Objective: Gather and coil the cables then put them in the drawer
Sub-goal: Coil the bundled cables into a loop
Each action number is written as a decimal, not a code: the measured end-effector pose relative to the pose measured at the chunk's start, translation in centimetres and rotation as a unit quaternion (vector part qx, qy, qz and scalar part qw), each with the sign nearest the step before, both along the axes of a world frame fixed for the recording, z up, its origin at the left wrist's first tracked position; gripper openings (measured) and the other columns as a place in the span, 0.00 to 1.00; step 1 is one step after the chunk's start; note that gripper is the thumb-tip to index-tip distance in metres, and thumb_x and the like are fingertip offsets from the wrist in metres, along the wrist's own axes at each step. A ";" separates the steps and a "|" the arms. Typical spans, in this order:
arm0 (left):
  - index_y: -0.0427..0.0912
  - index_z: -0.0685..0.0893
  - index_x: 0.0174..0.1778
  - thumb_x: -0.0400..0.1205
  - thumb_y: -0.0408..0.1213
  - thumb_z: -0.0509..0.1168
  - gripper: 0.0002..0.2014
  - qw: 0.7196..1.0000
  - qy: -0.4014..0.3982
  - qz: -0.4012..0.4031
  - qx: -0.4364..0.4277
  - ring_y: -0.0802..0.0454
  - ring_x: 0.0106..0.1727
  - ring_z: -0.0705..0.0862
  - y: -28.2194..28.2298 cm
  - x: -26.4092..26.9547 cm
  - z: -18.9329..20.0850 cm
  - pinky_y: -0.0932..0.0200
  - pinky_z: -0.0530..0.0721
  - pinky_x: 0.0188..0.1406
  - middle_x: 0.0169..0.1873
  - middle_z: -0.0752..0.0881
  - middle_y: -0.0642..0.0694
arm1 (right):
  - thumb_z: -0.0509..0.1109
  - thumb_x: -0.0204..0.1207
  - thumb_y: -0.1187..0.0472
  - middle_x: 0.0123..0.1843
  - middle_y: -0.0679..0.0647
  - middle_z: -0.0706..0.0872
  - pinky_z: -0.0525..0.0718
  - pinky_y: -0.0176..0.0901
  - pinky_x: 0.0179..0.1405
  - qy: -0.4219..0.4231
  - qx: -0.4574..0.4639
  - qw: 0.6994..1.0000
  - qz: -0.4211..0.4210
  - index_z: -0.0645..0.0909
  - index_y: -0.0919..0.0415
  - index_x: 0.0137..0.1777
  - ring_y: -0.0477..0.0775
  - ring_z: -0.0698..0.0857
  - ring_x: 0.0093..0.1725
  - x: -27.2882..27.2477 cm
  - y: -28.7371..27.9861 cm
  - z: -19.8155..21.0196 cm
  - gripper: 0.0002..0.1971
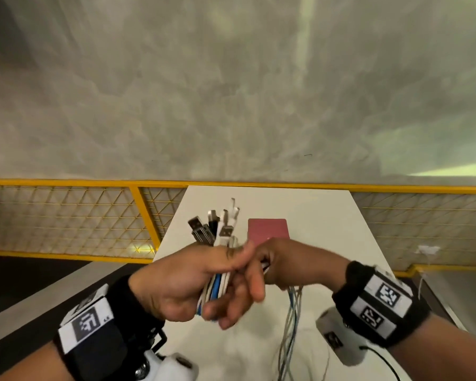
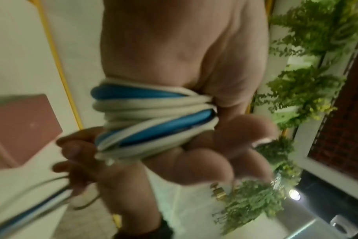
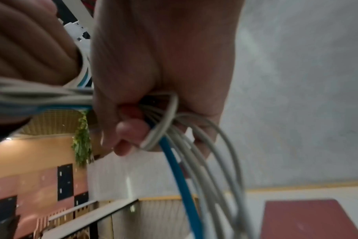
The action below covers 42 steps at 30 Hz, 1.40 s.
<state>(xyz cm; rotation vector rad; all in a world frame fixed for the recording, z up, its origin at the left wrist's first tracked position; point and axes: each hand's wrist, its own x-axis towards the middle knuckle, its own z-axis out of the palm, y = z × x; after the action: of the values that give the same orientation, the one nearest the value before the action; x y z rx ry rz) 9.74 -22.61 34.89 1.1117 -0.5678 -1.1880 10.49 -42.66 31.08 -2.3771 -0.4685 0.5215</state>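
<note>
A bundle of white and blue cables (image 1: 217, 287) is wound round my left hand (image 1: 198, 279), which grips it above the white table. Their USB plugs (image 1: 215, 224) stick up past my knuckles. In the left wrist view the cable wraps (image 2: 151, 119) cross my left palm. My right hand (image 1: 283, 265) is just right of the left one, its fingers closed round the loose strands (image 1: 290, 320) that hang down to the table. The right wrist view shows those strands (image 3: 186, 145), white with one blue, running out of my right fist. No drawer is in view.
A pink flat pad (image 1: 268, 229) lies on the white table (image 1: 327, 221) beyond my hands. A yellow mesh railing (image 1: 66, 213) runs behind the table. Green plants (image 2: 304, 84) stand off to one side.
</note>
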 end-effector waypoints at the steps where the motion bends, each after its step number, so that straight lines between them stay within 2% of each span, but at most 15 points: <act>1: 0.36 0.89 0.45 0.80 0.59 0.66 0.25 0.998 -0.029 -0.029 0.039 0.61 0.18 0.82 0.2 0.0 0.0 0.64 0.78 0.25 0.30 0.91 0.43 | 0.72 0.74 0.58 0.36 0.58 0.88 0.81 0.47 0.31 -0.021 -0.028 0.999 0.006 0.85 0.57 0.39 0.54 0.83 0.31 0.4 0.0 0.6 0.04; 3: 0.34 0.87 0.51 0.84 0.55 0.64 0.24 0.983 -0.102 -0.057 0.142 0.59 0.21 0.84 0.0 -0.1 0.1 0.63 0.83 0.32 0.43 0.93 0.37 | 0.73 0.74 0.60 0.29 0.52 0.82 0.77 0.47 0.31 -0.075 -0.084 0.993 0.029 0.80 0.55 0.31 0.51 0.79 0.29 0.7 0.3 1.6 0.11; 6: 0.43 0.80 0.65 0.88 0.46 0.60 0.14 0.938 -0.190 -0.017 0.289 0.51 0.34 0.91 -0.3 -0.1 -1.3 0.56 0.87 0.46 0.59 0.90 0.37 | 0.71 0.76 0.57 0.37 0.50 0.83 0.79 0.49 0.36 -0.144 -0.153 0.975 0.072 0.82 0.58 0.40 0.53 0.81 0.36 0.4 0.9 2.8 0.06; 9: 0.66 0.80 0.56 0.86 0.45 0.63 0.08 0.904 -0.308 0.088 0.285 0.47 0.50 0.93 -0.2 0.3 -2.8 0.56 0.85 0.56 0.49 0.87 0.56 | 0.65 0.81 0.54 0.42 0.49 0.83 0.76 0.46 0.37 -0.162 -0.143 0.975 0.043 0.78 0.58 0.45 0.51 0.80 0.39 -0.2 1.0 3.3 0.08; 11: 0.66 0.84 0.53 0.84 0.50 0.63 0.06 0.884 -0.345 0.156 0.273 0.46 0.56 0.90 0.3 1.2 -3.4 0.51 0.83 0.60 0.49 0.89 0.53 | 0.61 0.84 0.53 0.47 0.52 0.87 0.81 0.50 0.44 -0.186 -0.114 0.976 0.018 0.79 0.57 0.51 0.54 0.84 0.46 -0.7 1.0 2.9 0.09; 15: 0.54 0.85 0.61 0.76 0.69 0.61 0.27 0.937 -0.185 0.259 0.145 0.51 0.56 0.85 -0.5 2.0 -3.7 0.53 0.71 0.57 0.57 0.93 0.46 | 0.55 0.83 0.59 0.56 0.53 0.86 0.86 0.56 0.48 -0.254 -0.054 0.965 -0.037 0.71 0.49 0.69 0.58 0.86 0.51 -2.1 2.3 0.8 0.16; 18: 0.46 0.85 0.58 0.72 0.62 0.61 0.27 0.942 -0.054 0.330 0.027 0.60 0.53 0.91 -2.7 1.7 -2.6 0.65 0.85 0.54 0.47 0.95 0.54 | 0.52 0.81 0.59 0.66 0.53 0.82 0.85 0.59 0.53 -0.309 -0.001 0.948 -0.077 0.58 0.48 0.82 0.58 0.85 0.57 -3.6 4.1 -0.5 0.28; 22: 0.35 0.83 0.66 0.72 0.54 0.69 0.32 0.923 0.061 0.378 -0.037 0.47 0.62 0.90 -4.5 1.9 -2.1 0.55 0.88 0.56 0.59 0.91 0.41 | 0.56 0.79 0.64 0.75 0.53 0.75 0.82 0.49 0.62 -0.328 0.062 0.938 -0.094 0.58 0.52 0.84 0.52 0.78 0.69 -4.8 5.0 -0.9 0.32; 24: 0.32 0.83 0.66 0.75 0.43 0.67 0.25 0.916 0.077 0.385 -0.078 0.46 0.61 0.90 -4.6 2.2 -1.6 0.58 0.91 0.51 0.60 0.91 0.37 | 0.60 0.78 0.66 0.68 0.47 0.80 0.81 0.39 0.59 -0.297 0.155 0.935 -0.116 0.63 0.43 0.79 0.45 0.81 0.64 -5.2 4.6 -0.9 0.31; 26: 0.32 0.85 0.63 0.75 0.35 0.65 0.20 0.914 0.080 0.378 -0.124 0.47 0.55 0.92 -4.6 2.5 -1.2 0.57 0.91 0.52 0.58 0.91 0.35 | 0.67 0.73 0.65 0.47 0.45 0.86 0.82 0.41 0.44 -0.210 0.291 0.918 -0.172 0.68 0.30 0.67 0.44 0.85 0.43 -5.3 4.2 -1.2 0.30; 28: 0.33 0.87 0.56 0.74 0.33 0.65 0.16 0.910 0.082 0.378 -0.151 0.50 0.45 0.94 -4.5 2.7 -0.9 0.55 0.89 0.53 0.52 0.93 0.36 | 0.71 0.68 0.60 0.35 0.53 0.82 0.79 0.47 0.36 -0.136 0.355 0.898 -0.221 0.74 0.31 0.54 0.47 0.79 0.33 -5.2 3.9 -1.5 0.22; 30: 0.35 0.89 0.48 0.73 0.33 0.65 0.12 0.901 0.080 0.394 -0.165 0.53 0.35 0.92 -4.3 3.0 -0.6 0.53 0.89 0.53 0.43 0.94 0.37 | 0.72 0.65 0.52 0.31 0.54 0.78 0.79 0.56 0.35 -0.099 0.323 0.914 -0.224 0.77 0.44 0.45 0.49 0.76 0.32 -5.1 3.5 -1.8 0.10; 33: 0.36 0.88 0.44 0.75 0.36 0.65 0.10 0.889 0.063 0.417 -0.182 0.58 0.23 0.85 -4.1 3.4 -0.1 0.56 0.91 0.44 0.32 0.90 0.43 | 0.65 0.69 0.42 0.29 0.49 0.73 0.80 0.59 0.34 -0.092 0.247 0.946 -0.188 0.71 0.61 0.39 0.47 0.73 0.30 -5.1 3.0 -2.7 0.19; 39: 0.35 0.88 0.49 0.76 0.38 0.64 0.12 0.893 0.023 0.418 -0.167 0.61 0.17 0.73 -3.5 3.5 -0.9 0.62 0.84 0.28 0.24 0.80 0.50 | 0.61 0.62 0.46 0.29 0.50 0.73 0.74 0.50 0.30 -0.062 0.035 0.980 -0.187 0.70 0.56 0.33 0.46 0.72 0.29 -4.8 1.4 -4.4 0.12; 42: 0.37 0.89 0.46 0.79 0.38 0.62 0.11 0.890 0.020 0.409 -0.199 0.62 0.15 0.69 -2.3 4.4 0.2 0.64 0.80 0.25 0.21 0.75 0.52 | 0.68 0.67 0.44 0.41 0.45 0.85 0.76 0.34 0.35 0.014 -0.050 0.982 -0.184 0.79 0.45 0.43 0.45 0.83 0.41 -5.6 0.4 -5.8 0.08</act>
<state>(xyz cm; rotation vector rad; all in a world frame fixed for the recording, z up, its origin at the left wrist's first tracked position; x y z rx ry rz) 14.18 -24.94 35.10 0.8238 -0.2352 -0.3308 4.89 -42.25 25.30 -2.4702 0.0153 0.4148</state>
